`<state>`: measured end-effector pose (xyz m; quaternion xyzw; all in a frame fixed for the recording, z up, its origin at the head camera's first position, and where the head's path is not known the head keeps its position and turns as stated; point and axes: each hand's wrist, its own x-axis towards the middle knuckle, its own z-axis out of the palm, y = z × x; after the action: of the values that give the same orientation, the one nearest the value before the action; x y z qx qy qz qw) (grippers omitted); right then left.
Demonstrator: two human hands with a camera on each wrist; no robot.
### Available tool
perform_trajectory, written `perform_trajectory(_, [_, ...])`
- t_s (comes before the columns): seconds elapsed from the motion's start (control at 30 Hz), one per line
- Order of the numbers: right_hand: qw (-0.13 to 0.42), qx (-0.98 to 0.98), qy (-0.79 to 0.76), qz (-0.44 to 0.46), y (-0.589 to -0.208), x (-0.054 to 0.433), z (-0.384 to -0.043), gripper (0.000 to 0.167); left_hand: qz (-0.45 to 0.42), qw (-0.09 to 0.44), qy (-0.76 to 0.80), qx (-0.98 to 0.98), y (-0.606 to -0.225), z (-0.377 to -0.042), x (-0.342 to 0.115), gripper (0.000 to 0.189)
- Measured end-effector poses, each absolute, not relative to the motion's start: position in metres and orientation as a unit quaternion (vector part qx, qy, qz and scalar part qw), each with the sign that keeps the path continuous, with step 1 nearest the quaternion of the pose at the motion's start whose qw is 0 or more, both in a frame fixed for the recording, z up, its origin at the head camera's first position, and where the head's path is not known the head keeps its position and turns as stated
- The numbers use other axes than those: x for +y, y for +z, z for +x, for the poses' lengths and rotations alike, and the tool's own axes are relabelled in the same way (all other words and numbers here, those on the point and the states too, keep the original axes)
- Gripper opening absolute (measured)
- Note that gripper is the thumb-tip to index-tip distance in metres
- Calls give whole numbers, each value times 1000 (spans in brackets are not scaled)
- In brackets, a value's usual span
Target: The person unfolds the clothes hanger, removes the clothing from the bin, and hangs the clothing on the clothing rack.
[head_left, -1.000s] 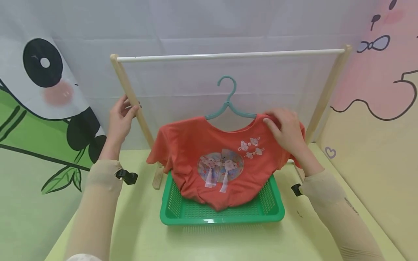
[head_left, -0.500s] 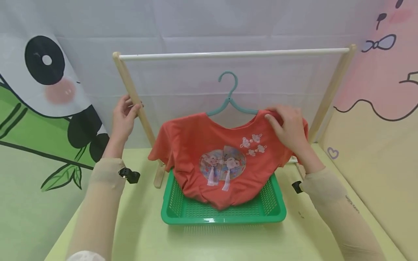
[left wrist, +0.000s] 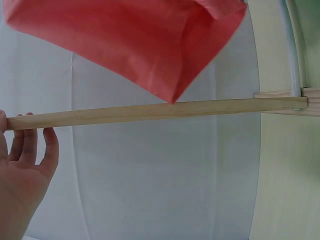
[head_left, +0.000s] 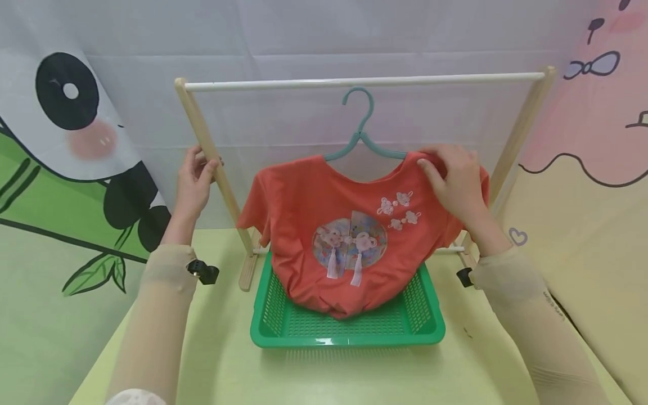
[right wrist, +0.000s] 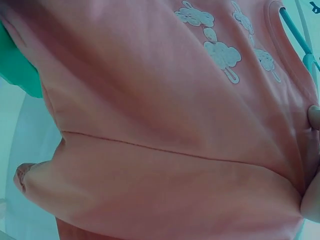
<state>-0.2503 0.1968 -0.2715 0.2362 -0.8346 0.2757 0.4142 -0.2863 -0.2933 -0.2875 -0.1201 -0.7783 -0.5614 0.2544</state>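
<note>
A red short-sleeved shirt (head_left: pixel 298 197) with a round printed patch, tassels and small white flower trims hangs on a teal clothes hanger (head_left: pixel 365 115). My right hand (head_left: pixel 455 183) grips the shirt and the hanger's end through the cloth at the shoulder on the right. The hanger's hook stands just below the white rod (head_left: pixel 283 84) of a small clothes rack. With my left hand (head_left: pixel 194 183) I hold the rack's left wooden post (head_left: pixel 210 149); in the left wrist view the fingers and thumb lie around the post (left wrist: pixel 150 112). The shirt's lower part hangs over a green basket.
The green plastic basket (head_left: pixel 349 341) stands on the pale yellow table (head_left: pixel 324 377) below the shirt. On the right rises the rack's other wooden post (head_left: pixel 521 129). A white cloth backdrop (head_left: pixel 324 34) is behind the rack, with cartoon-printed panels at both sides.
My right hand has lifted the shirt and hanger upward and slightly to the right, bringing the hook up near the rod. My left hand stays on the post.
</note>
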Motion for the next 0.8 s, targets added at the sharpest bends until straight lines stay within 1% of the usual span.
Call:
perform_trajectory(0.23, [411, -838, 280, 222, -256, 196, -251, 27, -114, 253, -541, -794, -297, -297, -300, 39])
perform_trajectory(0.57, [426, -835, 273, 218, -241, 195, -253, 28, -101, 247, -540, -798, -297, -292, -294, 39])
perform_trajectory(0.8, [430, -837, 265, 209, -231, 192, -252, 30, -96, 241, -527, -809, -296, -295, -297, 40])
